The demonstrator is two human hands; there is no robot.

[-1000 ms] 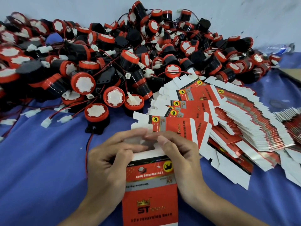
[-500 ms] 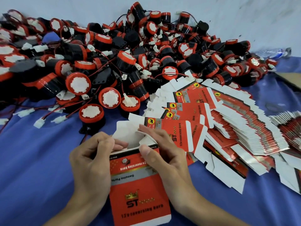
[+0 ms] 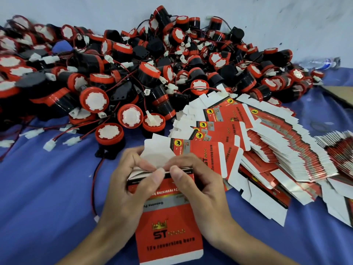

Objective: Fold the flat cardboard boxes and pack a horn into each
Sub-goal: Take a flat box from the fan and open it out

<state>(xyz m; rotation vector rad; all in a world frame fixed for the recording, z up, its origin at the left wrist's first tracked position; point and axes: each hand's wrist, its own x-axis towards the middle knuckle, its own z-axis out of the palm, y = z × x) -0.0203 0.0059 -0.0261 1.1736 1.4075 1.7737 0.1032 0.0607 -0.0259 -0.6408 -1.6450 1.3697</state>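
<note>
**A:** What is the setting looking like?

**B:** A blue cloth (image 3: pixel 38 188) is covering the tabletop (image 3: pixel 315 245), and a pale wall (image 3: pixel 267 20) is rising behind it. A big heap of red-and-black horns (image 3: pixel 133 64) is sprawling along the far side against that wall. White plugs and thin wires are trailing out of it toward the near edge.

**A:** Where is the box being worked on?

**B:** The red cardboard box (image 3: pixel 168 222) is lying at the near middle between the two hands, printed face up. The left hand (image 3: pixel 126 190) is gripping its upper left corner, with the thumb pressing on the printed face and the fingers curling behind. The right hand (image 3: pixel 202 188) is pinching the top edge from the other side, and the two thumbs are almost touching. A white flap (image 3: pixel 156 155) is standing up just behind the fingers. I cannot tell whether anything is sitting inside.

**A:** And around it?

**B:** A fanned stack of flat boxes (image 3: pixel 277 150) is lying just right of the hands and reaching back to the heap. A second stack (image 3: pixel 340 146) is showing at the right edge. One single horn (image 3: pixel 109 133) is standing face up just beyond the left hand. A clear bottle (image 3: pixel 321 63) is lying far right by the wall.
</note>
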